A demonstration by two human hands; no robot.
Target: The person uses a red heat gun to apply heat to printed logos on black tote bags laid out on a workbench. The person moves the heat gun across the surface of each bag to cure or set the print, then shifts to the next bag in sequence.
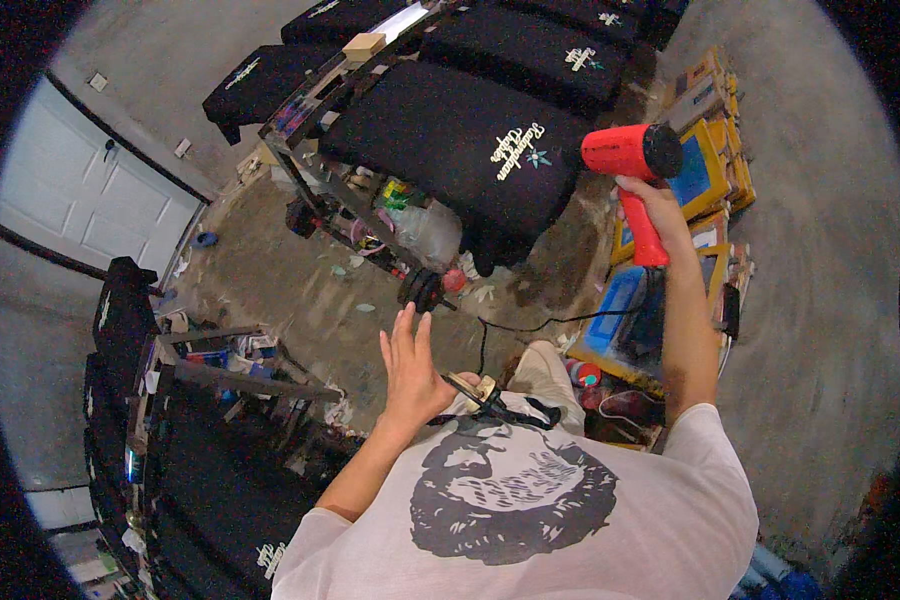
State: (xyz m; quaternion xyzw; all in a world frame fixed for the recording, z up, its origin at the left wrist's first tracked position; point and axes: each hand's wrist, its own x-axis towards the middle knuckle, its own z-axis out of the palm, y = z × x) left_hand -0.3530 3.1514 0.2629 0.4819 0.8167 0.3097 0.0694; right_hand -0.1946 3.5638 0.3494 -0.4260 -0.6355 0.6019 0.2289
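Note:
My right hand [658, 208] is wrapped round the handle of a red hair dryer [615, 152] with a black rear end. Its front points left, over the edge of a black T-shirt [430, 125] laid flat with a pale printed design [515, 150]. A black cord [560, 322] trails from the dryer side down toward my waist. My left hand [413, 375] is raised in front of my body, fingers stretched out and nothing in it. Just beyond its fingertips, lower down, is a black round object [422, 288].
More black printed shirts [530, 55] lie in a row on the far rack, and others [210, 480] at the lower left. Framed screens [705, 165] are stacked at the right. Plastic bags [428, 228] and scraps lie beneath the rack. A white door [90, 180] stands far left.

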